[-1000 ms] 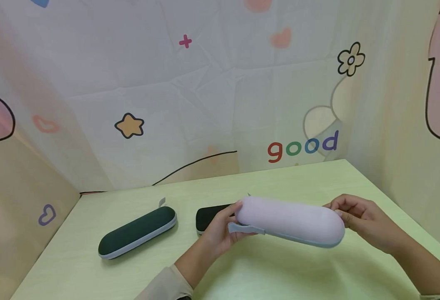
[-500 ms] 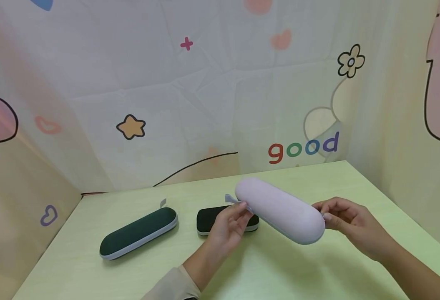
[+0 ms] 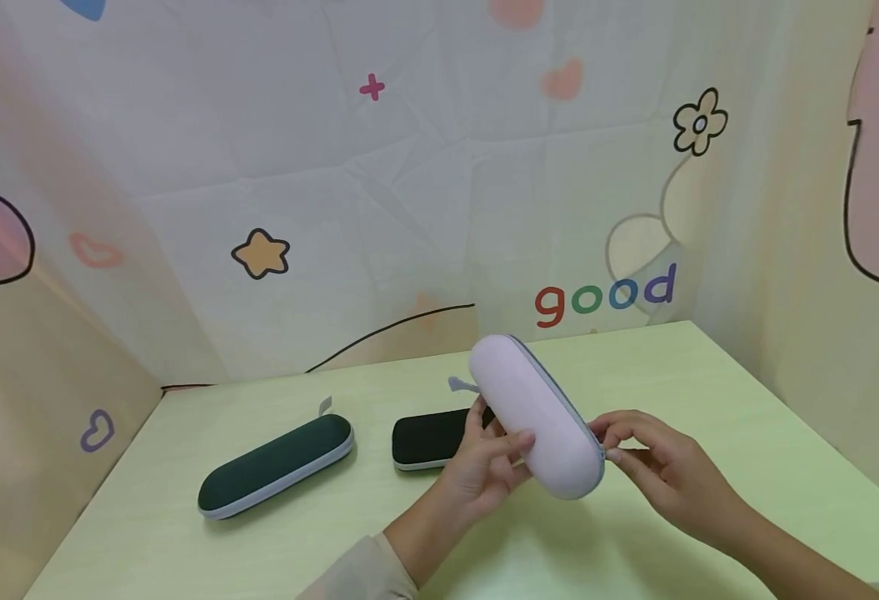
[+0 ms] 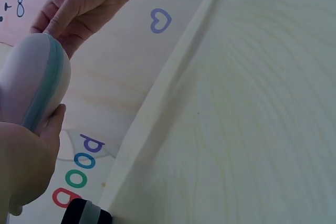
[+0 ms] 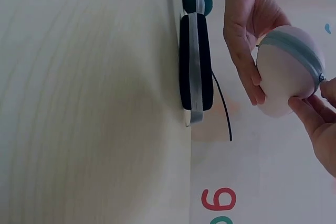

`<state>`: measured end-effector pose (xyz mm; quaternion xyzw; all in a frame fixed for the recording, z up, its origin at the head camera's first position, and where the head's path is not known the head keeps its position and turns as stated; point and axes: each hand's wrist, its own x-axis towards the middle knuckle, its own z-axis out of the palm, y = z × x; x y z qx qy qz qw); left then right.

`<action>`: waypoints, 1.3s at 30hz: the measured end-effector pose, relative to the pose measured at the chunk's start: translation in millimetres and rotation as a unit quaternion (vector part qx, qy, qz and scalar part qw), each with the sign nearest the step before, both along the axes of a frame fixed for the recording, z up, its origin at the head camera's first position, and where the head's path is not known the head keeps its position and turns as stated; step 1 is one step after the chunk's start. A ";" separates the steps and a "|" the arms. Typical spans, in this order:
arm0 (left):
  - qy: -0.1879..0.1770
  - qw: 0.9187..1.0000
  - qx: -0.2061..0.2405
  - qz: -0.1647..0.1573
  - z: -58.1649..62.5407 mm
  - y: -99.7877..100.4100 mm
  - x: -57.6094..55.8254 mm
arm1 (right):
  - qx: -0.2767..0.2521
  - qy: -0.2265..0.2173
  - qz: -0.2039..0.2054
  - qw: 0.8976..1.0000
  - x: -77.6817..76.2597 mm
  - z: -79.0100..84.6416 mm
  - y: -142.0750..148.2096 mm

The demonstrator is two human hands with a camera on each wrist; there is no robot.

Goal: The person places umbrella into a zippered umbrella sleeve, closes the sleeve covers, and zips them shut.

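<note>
A pale pink zippered hard case (image 3: 532,417) with rounded ends is held tilted above the table. My left hand (image 3: 487,467) grips it around its lower left side, thumb across the pink face. At the case's lower right end, my right hand (image 3: 656,467) pinches at the zipper, where the right wrist view shows a small zipper pull (image 5: 321,78) by the fingertips. A grey-blue zipper band (image 4: 47,87) runs round the case and looks closed along the part in view. The grey strap loop (image 3: 461,384) sticks out on the left, above my left hand.
On the pale green table (image 3: 319,550) lie a dark green case (image 3: 277,467) at the left and a smaller black case (image 3: 424,440) behind my left hand. Printed cloth walls (image 3: 379,183) stand behind the table and at both sides.
The pink case has turned from nearly level to steeply tilted, and its zipper side now shows at the right. My left hand has shifted its grip; my right hand has moved left with the case's end.
</note>
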<state>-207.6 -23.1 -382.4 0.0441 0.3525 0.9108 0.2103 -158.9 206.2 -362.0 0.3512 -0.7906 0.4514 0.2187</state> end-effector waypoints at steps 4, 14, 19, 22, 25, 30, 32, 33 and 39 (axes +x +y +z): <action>-0.009 1.000 -0.016 0.020 0.7 0.5 0.3 | 0.008 0.037 -0.027 0.999 2.5 -2.4 -7.3; 0.064 0.993 -0.020 -0.096 -6.8 -7.7 -0.3 | 0.078 0.133 -0.047 0.987 4.3 -4.0 -14.7; 0.081 0.990 -0.049 -0.106 -5.5 -10.6 -0.3 | 0.103 0.175 -0.059 0.977 4.3 -1.5 -16.4; 0.083 0.989 -0.060 -0.107 -6.1 -11.0 -0.3 | 0.104 0.197 -0.061 0.973 3.3 -0.9 -16.4; 0.087 0.988 -0.067 -0.111 -6.8 -11.3 0.0 | 0.114 0.194 -0.075 0.972 2.6 -0.3 -15.5; 0.103 0.984 -0.082 -0.116 -7.3 -12.5 0.7 | 0.109 0.212 -0.083 0.968 -0.7 -0.2 -14.4; 0.109 0.983 -0.087 -0.117 -7.4 -12.9 1.0 | 0.104 0.224 -0.083 0.965 -2.1 -0.1 -14.4; 0.110 0.983 -0.088 -0.116 -7.5 -13.0 0.9 | 0.104 0.225 -0.083 0.965 -2.5 0.1 -14.5; 0.106 0.984 -0.089 -0.116 -8.1 -14.1 0.9 | 0.115 0.227 -0.094 0.962 -2.5 1.7 -16.3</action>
